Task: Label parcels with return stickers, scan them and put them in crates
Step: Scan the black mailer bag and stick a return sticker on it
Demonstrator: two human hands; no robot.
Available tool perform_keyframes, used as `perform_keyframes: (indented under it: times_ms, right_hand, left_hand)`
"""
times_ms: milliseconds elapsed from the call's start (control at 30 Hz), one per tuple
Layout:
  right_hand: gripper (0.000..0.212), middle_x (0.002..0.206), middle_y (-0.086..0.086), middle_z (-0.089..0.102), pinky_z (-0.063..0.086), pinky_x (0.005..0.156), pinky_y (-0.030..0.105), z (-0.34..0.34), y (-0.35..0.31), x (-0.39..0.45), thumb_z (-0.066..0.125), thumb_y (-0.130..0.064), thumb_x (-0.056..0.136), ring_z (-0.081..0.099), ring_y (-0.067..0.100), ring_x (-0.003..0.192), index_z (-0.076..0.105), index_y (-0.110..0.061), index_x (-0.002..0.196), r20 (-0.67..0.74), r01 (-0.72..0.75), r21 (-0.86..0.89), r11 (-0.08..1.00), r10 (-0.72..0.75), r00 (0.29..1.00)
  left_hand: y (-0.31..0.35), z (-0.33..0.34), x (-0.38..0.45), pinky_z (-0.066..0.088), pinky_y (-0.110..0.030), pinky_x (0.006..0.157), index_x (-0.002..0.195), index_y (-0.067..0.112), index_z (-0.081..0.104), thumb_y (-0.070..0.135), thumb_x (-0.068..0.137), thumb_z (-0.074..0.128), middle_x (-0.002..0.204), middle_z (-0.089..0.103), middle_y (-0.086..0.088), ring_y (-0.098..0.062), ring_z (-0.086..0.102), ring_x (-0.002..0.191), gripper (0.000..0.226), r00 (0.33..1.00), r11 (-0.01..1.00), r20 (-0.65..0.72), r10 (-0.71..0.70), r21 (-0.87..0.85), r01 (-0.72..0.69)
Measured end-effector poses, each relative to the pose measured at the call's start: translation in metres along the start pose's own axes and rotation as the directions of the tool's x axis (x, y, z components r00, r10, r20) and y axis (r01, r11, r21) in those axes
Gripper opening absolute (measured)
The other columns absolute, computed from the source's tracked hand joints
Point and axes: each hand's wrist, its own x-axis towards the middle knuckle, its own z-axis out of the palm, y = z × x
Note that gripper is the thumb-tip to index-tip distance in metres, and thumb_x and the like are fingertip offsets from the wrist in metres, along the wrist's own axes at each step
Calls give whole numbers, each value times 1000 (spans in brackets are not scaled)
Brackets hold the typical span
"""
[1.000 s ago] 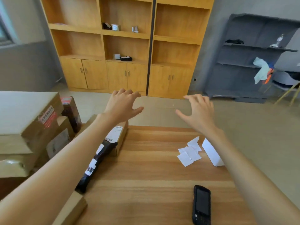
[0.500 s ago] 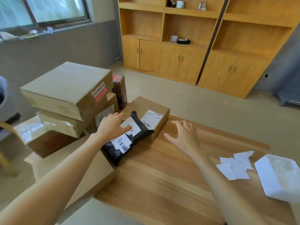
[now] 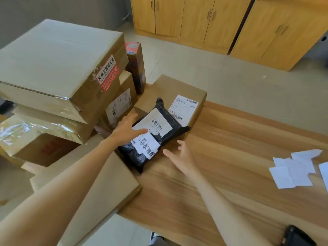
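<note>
Wood-grain bench (image 3: 239, 157) with pale and brown stripes, filling the frame from 3 to 6 o'clock. Black plastic mailer bag (image 3: 170, 132) with white barcode labels at centre, lying partly on the bench edge, its far end leaning on a flat brown cardboard box (image 3: 159, 89) with a white shipping label at 12 o'clock. Left hand (image 3: 126, 129) at 9 o'clock of the bag, grip released, fingers straight, thumb across the bag's near label. Right hand (image 3: 181, 156) at 5 o'clock of the bag, grip also released, fingers spread, just beside the bag; contact impossible to tell. Loose white paper stickers (image 3: 292, 169) overlapping on the bench at 3 o'clock. Dark handheld scanner (image 3: 298, 237) cut off at the 5 o'clock corner. Stack of large taped brown cartons (image 3: 53, 59) at 10 o'clock, a red seal sticker on the top one. Long flat cardboard box (image 3: 99, 183) under the left forearm at 7 o'clock. Yellow wooden cabinets (image 3: 221, 20) along the far wall at 1 o'clock, pale tiled floor (image 3: 221, 77) between them and the bench.
</note>
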Motion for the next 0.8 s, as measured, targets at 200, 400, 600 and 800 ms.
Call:
perform_keyframes:
  times_ms: [200, 400, 600, 800]
  right_hand:
    - [89, 147, 7, 38, 35, 105, 30, 40, -2, 28, 73, -35, 83, 38, 19, 133, 17, -11, 148, 105, -122, 248, 961, 98, 990]
    - [71, 132, 1, 54, 41, 85, 17, 64, 0, 42, 74, -21, 82, 52, 9, 112, 29, -11, 137, 116, -143, 406, 903, 105, 988]
    - [72, 130, 0, 56, 46, 102, 43, 69, 7, 49, 80, -22, 74, 56, 15, 118, 29, -24, 125, 108, -116, 485, 867, 72, 991]
    - [72, 117, 1, 63, 56, 88, 37, 39, -8, 33, 79, -8, 69, 64, 5, 102, 35, -22, 124, -87, 126, 410, 903, -99, 991]
  left_hand:
    - [-15, 13, 24, 41, -12, 73, 141, 22, 35, 38, 87, 68, 129, 48, 9, -8, 51, 107, 66, 989, 965, 143, -23, -256, 59]
    - [-25, 18, 36, 47, -18, 67, 126, 33, 41, 45, 84, 67, 102, 59, 17, -5, 63, 87, 51, 975, 940, 214, -56, -318, 124]
    - [-25, 18, 32, 57, -32, 82, 127, 30, 50, 53, 73, 71, 114, 68, 7, -12, 69, 94, 62, 960, 919, 280, 19, -383, 93]
    - [8, -2, 14, 58, -25, 74, 126, 39, 43, 32, 86, 68, 115, 65, 13, -9, 70, 91, 47, 956, 873, 271, 115, -487, 33]
